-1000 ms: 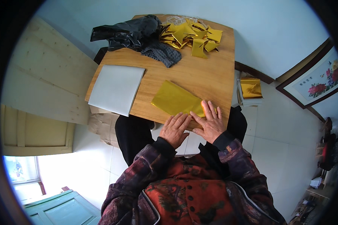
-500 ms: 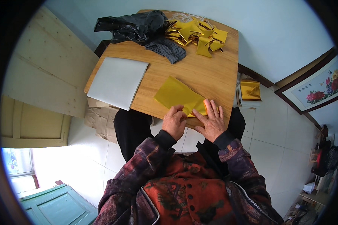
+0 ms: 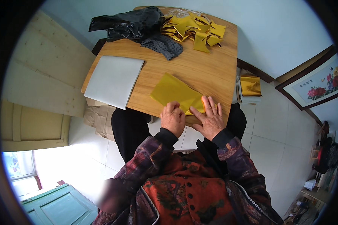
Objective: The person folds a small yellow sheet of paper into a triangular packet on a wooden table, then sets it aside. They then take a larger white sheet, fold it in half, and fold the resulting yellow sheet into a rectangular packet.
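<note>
A sheet of gold foil paper [image 3: 175, 90] lies slantwise near the front right of the wooden table, its right end partly under my fingers. My left hand [image 3: 172, 118] is closed, its curled fingers at the paper's near edge. On the right end of the sheet rests my right hand [image 3: 211, 118], its fingers stretched out and lying flat, with the thumb reaching toward my left hand. The bit of the sheet between the two hands looks bent or creased. What the left fingertips pinch is largely hidden by the hand.
On the wooden table [image 3: 120, 50] a grey-white folded sheet [image 3: 113, 80] lies at the left. Farther back are a black plastic bag [image 3: 129, 26], a dark grey knitted piece [image 3: 163, 45] and a pile of folded gold paper pieces [image 3: 191, 28]. Beyond the right edge sits a gold-topped stack [image 3: 250, 86].
The view has shifted slightly, so the table and things on it sit a little farther left and up. Both hands stay at the gold paper with almost the same pose.
</note>
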